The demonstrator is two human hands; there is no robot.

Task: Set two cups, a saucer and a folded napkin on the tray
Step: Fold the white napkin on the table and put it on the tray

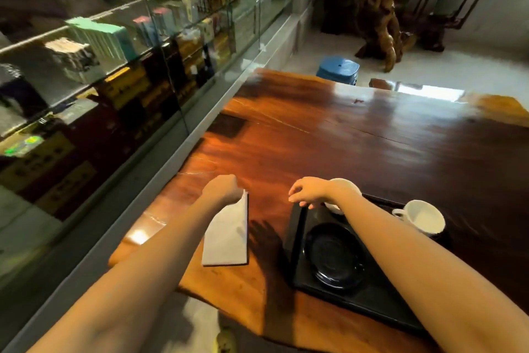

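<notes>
A black tray (297, 238) lies on the wooden table at the lower right. In it sits a black saucer (335, 255). One white cup (425, 216) with a handle stands at the tray's far right. A second white cup (345, 186) is at the tray's far left corner, partly hidden behind my right wrist. A white folded napkin (227, 234) rests on the table left of the tray. My left hand (221, 191) pinches the napkin's far end and lifts that end. My right hand (306, 192) hovers over the tray's left rim, fingers apart and holding nothing.
The wooden table (357, 135) stretches away ahead. A glass display case with boxes (128, 66) runs along the left side. A blue plastic stool (337, 69) and a carved wooden stand (380, 23) are on the floor beyond the table.
</notes>
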